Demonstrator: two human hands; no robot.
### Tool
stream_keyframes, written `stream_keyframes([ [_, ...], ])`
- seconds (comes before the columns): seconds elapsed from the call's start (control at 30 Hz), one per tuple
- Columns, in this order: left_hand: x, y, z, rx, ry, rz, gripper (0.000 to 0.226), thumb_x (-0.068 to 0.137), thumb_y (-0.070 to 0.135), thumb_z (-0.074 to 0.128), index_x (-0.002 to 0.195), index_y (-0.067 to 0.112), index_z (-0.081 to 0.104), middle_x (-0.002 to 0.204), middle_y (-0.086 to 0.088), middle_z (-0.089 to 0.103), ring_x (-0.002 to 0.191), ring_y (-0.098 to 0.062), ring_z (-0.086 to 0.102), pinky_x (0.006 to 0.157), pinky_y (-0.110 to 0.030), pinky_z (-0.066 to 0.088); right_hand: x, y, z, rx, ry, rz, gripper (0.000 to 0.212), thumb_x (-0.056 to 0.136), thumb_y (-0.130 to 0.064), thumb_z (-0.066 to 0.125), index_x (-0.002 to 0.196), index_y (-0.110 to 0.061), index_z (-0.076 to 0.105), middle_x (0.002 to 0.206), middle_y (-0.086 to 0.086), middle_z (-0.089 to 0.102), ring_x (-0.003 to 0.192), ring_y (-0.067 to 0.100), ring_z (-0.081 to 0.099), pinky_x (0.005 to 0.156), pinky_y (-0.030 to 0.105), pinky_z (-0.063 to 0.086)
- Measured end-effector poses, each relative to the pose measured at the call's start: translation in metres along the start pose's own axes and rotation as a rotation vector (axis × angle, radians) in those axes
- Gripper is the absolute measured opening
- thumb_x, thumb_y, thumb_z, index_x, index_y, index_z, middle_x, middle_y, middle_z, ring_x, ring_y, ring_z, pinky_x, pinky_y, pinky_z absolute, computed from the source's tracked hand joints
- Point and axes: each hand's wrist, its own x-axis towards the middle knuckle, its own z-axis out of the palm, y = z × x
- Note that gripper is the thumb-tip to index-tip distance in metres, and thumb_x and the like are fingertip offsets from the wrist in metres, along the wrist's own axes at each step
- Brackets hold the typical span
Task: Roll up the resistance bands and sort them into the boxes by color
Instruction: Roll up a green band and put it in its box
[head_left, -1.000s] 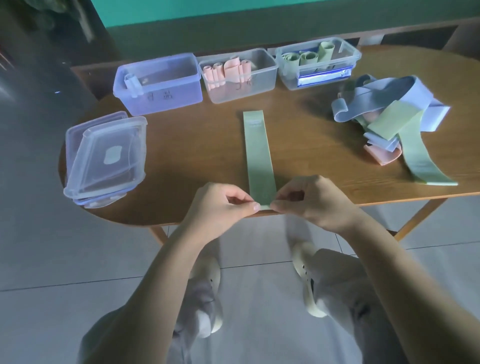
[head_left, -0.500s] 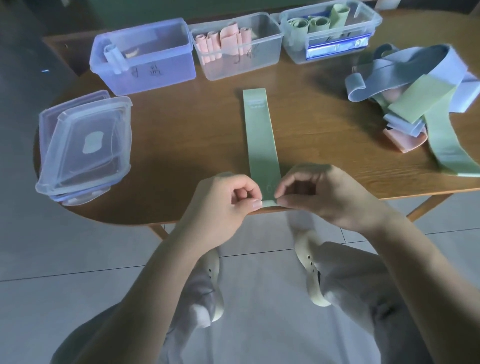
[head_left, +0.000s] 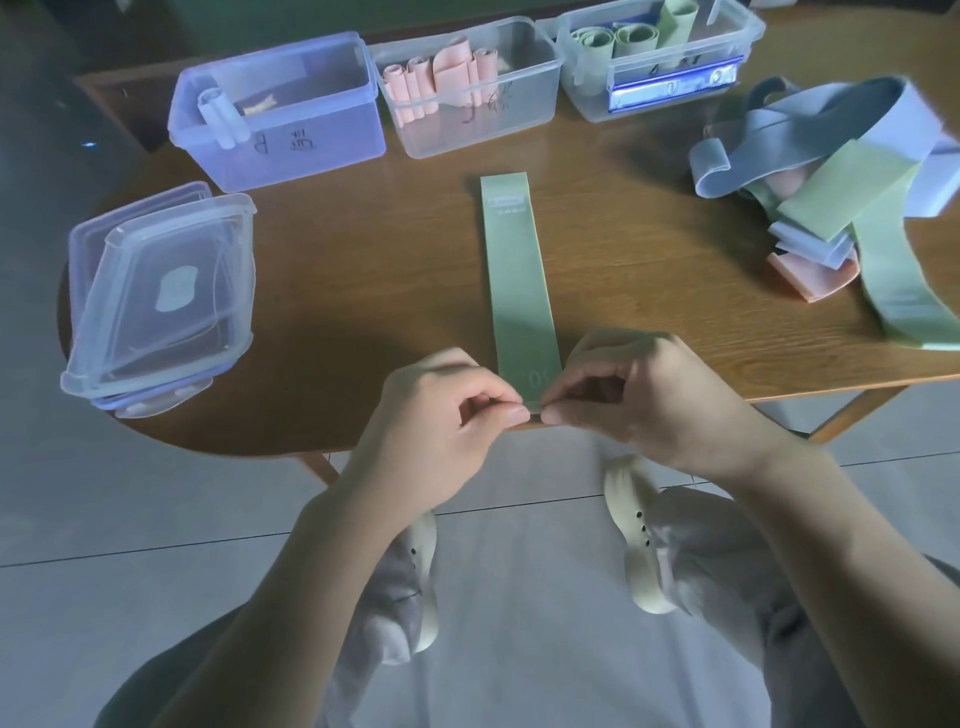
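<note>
A green resistance band (head_left: 519, 280) lies flat and lengthwise on the wooden table (head_left: 363, 280), its near end at the table's front edge. My left hand (head_left: 441, 415) and my right hand (head_left: 649, 400) both pinch that near end between thumb and fingers. Three open boxes stand in a row at the back: a blue-tinted box (head_left: 280, 109) with one rolled blue band, a clear box (head_left: 467, 85) with pink rolls, and a clear box (head_left: 660, 57) with green rolls.
A tangled pile of blue, green and pink bands (head_left: 841, 192) lies at the right of the table. Stacked box lids (head_left: 161, 296) sit at the left edge. Below the table are the tiled floor and my feet in light shoes.
The view has shifted closer and lower over the table. Both hands stay pinched on the band's near end, which looks slightly folded over.
</note>
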Motion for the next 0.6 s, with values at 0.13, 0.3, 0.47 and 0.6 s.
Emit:
stream_keyframes([
  [0.13, 0.002, 0.0, 0.0, -0.044, 0.017, -0.093, 0.005, 0.081, 0.025, 0.083, 0.079, 0.025, 0.078, 0.078, 0.009, 0.066, 0.074, -0.012, 0.064, 0.062, -0.027, 0.05, 0.003, -0.001, 0.003, -0.007, 0.028, 0.028, 0.02, 0.081, -0.052, 0.066, 0.082, -0.033, 0.074, 0.087, -0.022, 0.063, 0.075, 0.005, 0.06, 0.068, 0.04, 0.051],
  [0.3, 0.007, 0.002, 0.005, -0.09, 0.02, -0.195, 0.011, 0.084, 0.02, 0.079, 0.082, 0.028, 0.073, 0.081, 0.01, 0.064, 0.075, -0.011, 0.062, 0.065, -0.027, 0.052, 0.008, 0.0, 0.001, 0.021, 0.076, 0.071, 0.009, 0.083, -0.032, 0.08, 0.076, -0.029, 0.074, 0.077, -0.014, 0.064, 0.069, 0.007, 0.058, 0.064, 0.018, 0.042],
  [0.47, 0.006, -0.001, 0.011, 0.003, 0.102, 0.016, 0.012, 0.091, 0.008, 0.071, 0.086, 0.019, 0.073, 0.088, 0.008, 0.063, 0.078, -0.007, 0.059, 0.065, -0.026, 0.049, 0.013, 0.0, 0.003, 0.015, 0.108, 0.137, 0.012, 0.081, -0.03, 0.082, 0.075, -0.027, 0.073, 0.069, -0.016, 0.062, 0.065, 0.005, 0.055, 0.059, 0.013, 0.038],
  [0.6, -0.002, -0.011, 0.014, 0.045, 0.063, 0.174, 0.014, 0.1, 0.016, 0.062, 0.098, 0.015, 0.076, 0.099, 0.004, 0.066, 0.083, -0.014, 0.065, 0.064, -0.035, 0.055, 0.014, -0.002, 0.001, 0.008, 0.086, 0.154, 0.011, 0.081, -0.031, 0.082, 0.076, -0.026, 0.074, 0.068, -0.015, 0.062, 0.065, 0.003, 0.054, 0.059, 0.013, 0.038],
])
